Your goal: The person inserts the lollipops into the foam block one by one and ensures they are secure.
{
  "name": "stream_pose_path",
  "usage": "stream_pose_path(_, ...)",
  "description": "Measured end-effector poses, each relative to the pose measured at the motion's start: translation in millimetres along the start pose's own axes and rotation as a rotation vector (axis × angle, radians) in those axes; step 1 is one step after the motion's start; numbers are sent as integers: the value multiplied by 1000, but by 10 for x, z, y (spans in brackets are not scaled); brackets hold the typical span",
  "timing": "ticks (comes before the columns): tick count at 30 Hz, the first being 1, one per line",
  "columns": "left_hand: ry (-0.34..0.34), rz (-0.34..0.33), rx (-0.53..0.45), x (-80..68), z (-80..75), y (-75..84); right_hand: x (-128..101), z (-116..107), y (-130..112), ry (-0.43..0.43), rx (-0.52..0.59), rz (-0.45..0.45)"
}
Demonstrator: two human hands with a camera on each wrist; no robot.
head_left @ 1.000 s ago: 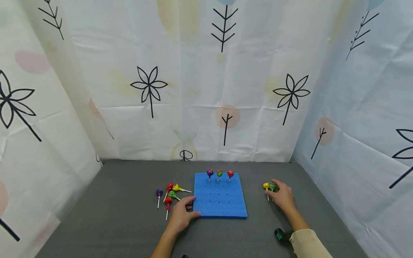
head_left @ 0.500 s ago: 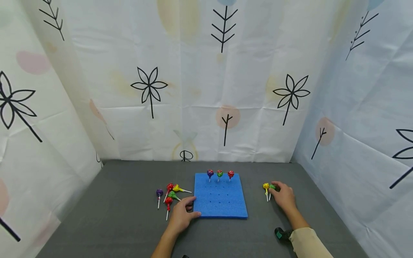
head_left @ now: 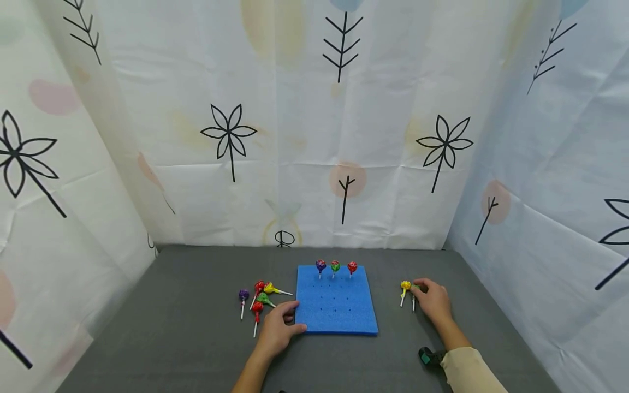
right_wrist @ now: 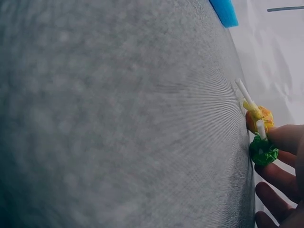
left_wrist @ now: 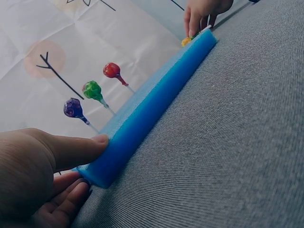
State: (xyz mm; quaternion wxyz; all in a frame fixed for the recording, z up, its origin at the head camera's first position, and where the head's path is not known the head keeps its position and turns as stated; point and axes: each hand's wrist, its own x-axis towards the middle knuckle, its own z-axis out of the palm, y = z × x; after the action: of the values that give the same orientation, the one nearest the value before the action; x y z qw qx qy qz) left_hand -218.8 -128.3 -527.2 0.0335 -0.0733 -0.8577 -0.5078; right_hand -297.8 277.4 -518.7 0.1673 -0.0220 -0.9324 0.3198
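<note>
My left hand (head_left: 276, 328) grips the left edge of a blue foam board (head_left: 336, 322), thumb at the near corner and fingers along the side. The board has rows of small holes. Along its far edge, a purple lollipop (left_wrist: 73, 108), a green-and-red lollipop (left_wrist: 93, 90) and a red lollipop (left_wrist: 112, 70) stand upright on their sticks. Off to the right, my right hand (head_left: 432, 301) pinches a green lollipop (right_wrist: 264, 150) by its head, between thumb and index finger, close over the table. A yellow lollipop (head_left: 405, 285) lies right beside it, its stick pointing toward me.
Left of the board lie several loose lollipops: a purple one (head_left: 243, 295), a red one (head_left: 259, 285), a yellow one (head_left: 270, 288), a green one (head_left: 263, 298) and a nearer red one (head_left: 257, 307). Patterned cloth (head_left: 285, 109) surrounds the grey table (head_left: 187, 338).
On the right, the green lollipop's stick has swung apart from the yellow one's, and the yellow lollipop has turned slightly. My left hand and the board stay in place.
</note>
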Motion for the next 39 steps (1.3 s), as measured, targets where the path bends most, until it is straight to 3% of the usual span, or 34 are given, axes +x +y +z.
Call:
stream_pose_path(11, -1, -10, 0, 5, 3, -7, -31, -14, -79, 30, 79, 53)
stream_pose_path(22, 2, -5, -1, -6, 1, 4, -59, -32, -229, 97, 123, -8)
stream_pose_path(39, 7, -18, -1, 7, 1, -1, -108, 86, -524, 145, 247, -15)
